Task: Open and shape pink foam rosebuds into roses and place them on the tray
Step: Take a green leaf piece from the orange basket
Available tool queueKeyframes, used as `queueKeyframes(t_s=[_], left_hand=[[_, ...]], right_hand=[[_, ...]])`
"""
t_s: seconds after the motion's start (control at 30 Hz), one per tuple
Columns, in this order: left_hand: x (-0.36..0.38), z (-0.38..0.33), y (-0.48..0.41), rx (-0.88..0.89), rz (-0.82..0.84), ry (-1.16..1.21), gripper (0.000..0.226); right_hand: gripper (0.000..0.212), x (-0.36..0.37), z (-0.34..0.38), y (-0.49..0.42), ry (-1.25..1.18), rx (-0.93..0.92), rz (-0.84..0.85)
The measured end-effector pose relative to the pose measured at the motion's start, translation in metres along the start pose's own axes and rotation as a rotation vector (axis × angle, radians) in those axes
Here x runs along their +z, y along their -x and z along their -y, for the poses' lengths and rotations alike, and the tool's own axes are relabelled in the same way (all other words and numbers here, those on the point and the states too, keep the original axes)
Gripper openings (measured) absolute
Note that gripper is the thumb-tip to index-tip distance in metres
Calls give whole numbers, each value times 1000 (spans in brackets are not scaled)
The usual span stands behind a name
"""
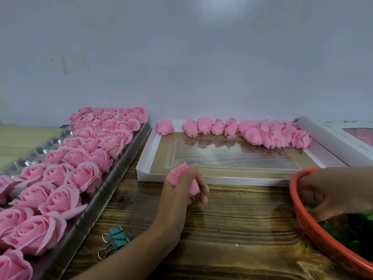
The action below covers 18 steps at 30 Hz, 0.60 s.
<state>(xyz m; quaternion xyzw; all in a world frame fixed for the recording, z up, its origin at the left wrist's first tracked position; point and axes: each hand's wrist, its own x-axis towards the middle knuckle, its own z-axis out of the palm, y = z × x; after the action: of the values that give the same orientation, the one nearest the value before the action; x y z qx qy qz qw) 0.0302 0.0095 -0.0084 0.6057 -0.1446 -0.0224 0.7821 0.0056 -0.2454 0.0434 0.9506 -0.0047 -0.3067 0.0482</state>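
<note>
My left hand (182, 194) grips a closed pink foam rosebud (178, 174) above the wooden table, its tip pointing up and away. My right hand (331, 194) reaches into an orange basket (310, 231) at the right, with its fingers curled down among green pieces; whether they hold anything is hidden. A long silver tray (113, 174) on the left carries several rows of opened pink roses (84, 175). Several closed rosebuds (248, 132) lie along the far side of a white box lid (145, 158).
A teal binder clip (116, 240) lies on the wooden table (232, 229) near my left forearm. A second white box (339, 138) stands at the far right. Clear plastic packaging (40, 148) sits behind the tray. A pale wall closes off the back.
</note>
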Motion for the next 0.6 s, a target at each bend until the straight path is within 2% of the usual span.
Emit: queueKeyframes(t_s=[0.03,0.13,0.17,0.2,0.3,0.37,0.47,0.53,0.6], left_hand=[[0,0,0,-4,1,1,36],[-1,0,0,-17,2,-3,36],[-1,0,0,-21,3,-7,36],[-2,1,-1,-26,4,-11,36],[-2,2,-1,-37,3,-15,37],[-2,1,-1,-38,2,-14,38],[-2,1,-2,-34,0,-12,42],[0,0,-2,-24,-3,-20,46],[0,1,-2,-21,-12,-13,47]], right_hand=[[52,-21,-19,-2,-25,64,-121],[43,-27,-39,-1,-91,24,-140],[42,-23,-36,-2,-125,-14,-76],[40,-19,-38,-6,-215,-25,-115],[42,-25,-56,-10,-196,-27,-172],[42,-22,-60,-9,-174,-35,-265],[31,-26,-66,-11,-133,-58,-412],[35,-33,-62,-7,-57,-144,-544],[30,-40,-44,5,-96,-233,-713]])
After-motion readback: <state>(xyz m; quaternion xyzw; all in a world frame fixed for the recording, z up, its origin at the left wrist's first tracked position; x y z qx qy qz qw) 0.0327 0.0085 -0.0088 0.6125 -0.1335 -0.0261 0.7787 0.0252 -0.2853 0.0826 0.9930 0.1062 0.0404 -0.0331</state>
